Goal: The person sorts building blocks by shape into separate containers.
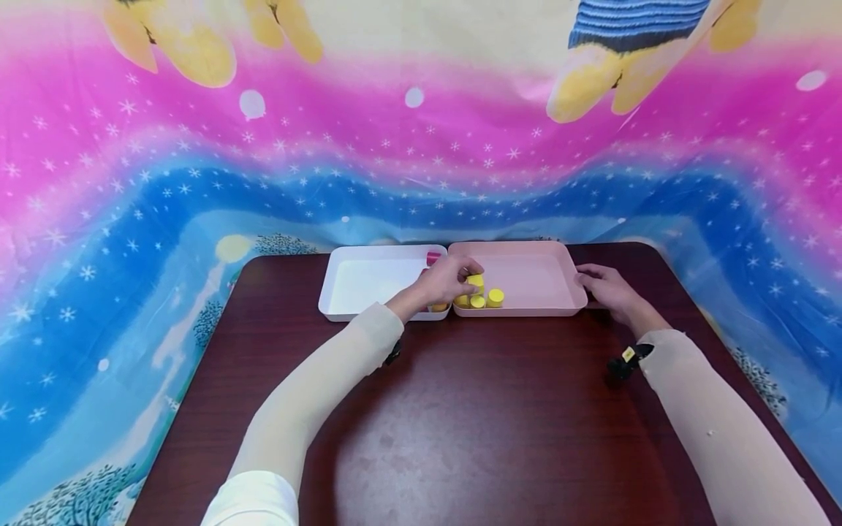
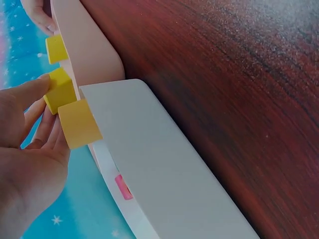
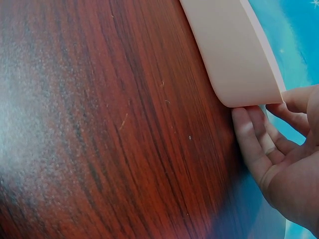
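Above the left end of the pink tray [image 1: 526, 313], my left hand [image 1: 449, 280] pinches a yellow block [image 2: 60, 90] between thumb and fingers. Just beneath are several more yellow blocks, among them a round one [image 1: 495, 297] standing in the pink tray. My right hand [image 1: 608, 292] holds the right end of that tray, the upper digits at the rim and the other fingers [image 3: 245, 130] against the end wall low down. An orange block [image 2: 79, 124] shows over the edge of the white tray [image 1: 335, 316], near my left hand.
The white tray abuts the pink one on its left and contains a red piece [image 1: 433, 258] near its right end, partly behind my left hand. Both trays lie along the far edge of the dark wooden table [image 1: 487, 416]. A patterned cloth [image 1: 395, 161] hangs behind.
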Demonstrator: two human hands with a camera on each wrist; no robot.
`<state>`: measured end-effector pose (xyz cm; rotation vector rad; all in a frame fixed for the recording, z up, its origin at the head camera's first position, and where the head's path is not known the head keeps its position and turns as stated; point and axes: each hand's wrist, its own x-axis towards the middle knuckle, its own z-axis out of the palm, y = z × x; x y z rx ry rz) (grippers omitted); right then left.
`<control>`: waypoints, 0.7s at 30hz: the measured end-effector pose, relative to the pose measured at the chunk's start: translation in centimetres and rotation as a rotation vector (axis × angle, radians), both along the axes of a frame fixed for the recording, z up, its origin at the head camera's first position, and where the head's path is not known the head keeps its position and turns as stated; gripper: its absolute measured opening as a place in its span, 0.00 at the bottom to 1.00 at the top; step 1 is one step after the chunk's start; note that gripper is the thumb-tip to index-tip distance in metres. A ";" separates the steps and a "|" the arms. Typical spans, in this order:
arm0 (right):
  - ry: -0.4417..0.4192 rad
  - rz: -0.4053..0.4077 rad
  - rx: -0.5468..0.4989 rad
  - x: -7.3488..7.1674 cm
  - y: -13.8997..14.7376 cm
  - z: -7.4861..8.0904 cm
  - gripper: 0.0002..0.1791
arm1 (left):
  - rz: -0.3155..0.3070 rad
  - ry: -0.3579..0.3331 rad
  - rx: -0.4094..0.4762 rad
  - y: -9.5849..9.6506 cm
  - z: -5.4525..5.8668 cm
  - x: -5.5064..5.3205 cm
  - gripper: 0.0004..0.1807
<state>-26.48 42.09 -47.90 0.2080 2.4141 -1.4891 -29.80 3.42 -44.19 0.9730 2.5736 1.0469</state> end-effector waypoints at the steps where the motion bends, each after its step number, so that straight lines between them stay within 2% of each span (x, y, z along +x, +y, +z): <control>1: 0.002 0.002 0.000 0.0 0.0 0.0 0.33 | -0.001 -0.004 -0.004 0.0 0.0 0.0 0.24; 21: 0.005 -0.009 0.006 0.1 0.0 0.0 0.32 | 0.016 -0.011 -0.021 0.2 -0.5 -0.4 0.24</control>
